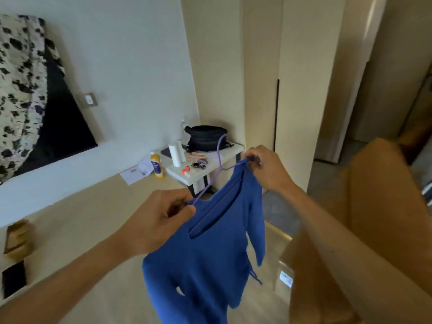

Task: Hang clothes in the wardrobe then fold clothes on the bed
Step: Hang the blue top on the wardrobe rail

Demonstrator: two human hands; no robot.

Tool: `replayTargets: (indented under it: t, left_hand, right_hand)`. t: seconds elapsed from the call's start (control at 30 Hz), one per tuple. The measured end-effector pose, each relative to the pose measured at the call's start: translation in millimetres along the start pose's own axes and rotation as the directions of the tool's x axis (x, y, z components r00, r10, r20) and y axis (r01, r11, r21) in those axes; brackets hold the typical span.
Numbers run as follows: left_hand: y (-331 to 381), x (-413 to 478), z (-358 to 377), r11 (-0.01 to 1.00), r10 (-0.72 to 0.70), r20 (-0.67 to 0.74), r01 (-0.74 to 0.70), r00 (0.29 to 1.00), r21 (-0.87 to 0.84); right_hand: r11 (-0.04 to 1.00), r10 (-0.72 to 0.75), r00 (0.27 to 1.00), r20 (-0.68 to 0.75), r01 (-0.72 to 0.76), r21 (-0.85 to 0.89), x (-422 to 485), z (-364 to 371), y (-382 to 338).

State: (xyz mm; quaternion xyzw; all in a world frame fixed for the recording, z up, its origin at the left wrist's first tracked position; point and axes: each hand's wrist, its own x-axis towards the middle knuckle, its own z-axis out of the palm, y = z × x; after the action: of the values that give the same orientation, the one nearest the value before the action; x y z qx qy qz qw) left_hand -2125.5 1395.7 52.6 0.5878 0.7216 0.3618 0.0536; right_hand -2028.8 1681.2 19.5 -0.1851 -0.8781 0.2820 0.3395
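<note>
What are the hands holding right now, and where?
Both hold the blue top on its purple hanger: left hand pinches one shoulder end, right hand grips the other.

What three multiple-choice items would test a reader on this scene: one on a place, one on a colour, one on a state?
1. Where is the black bag?
A. on the floor
B. on the small white table
C. on a chair

2. What colour is the hanger?
A. white
B. black
C. purple

3. How is the blue top held?
A. by both hands
B. by one hand only
C. by no hand

Key:
1 B, the bag sits on the tabletop.
2 C, its purple hook rises above the top's neckline.
3 A, the left hand and the right hand each grip one shoulder end of the top.
</note>
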Motion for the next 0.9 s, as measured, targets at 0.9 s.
replayTargets:
  t: [0.9]
  left_hand:
    - [-126.5, 615.6, 207.4, 0.858, 0.343, 0.143, -0.248, 0.928, -0.449]
  right_hand:
    - [0.848, 0.510, 0.836, -0.204, -0.447, 0.286, 265.9, -40.4, 241.8]
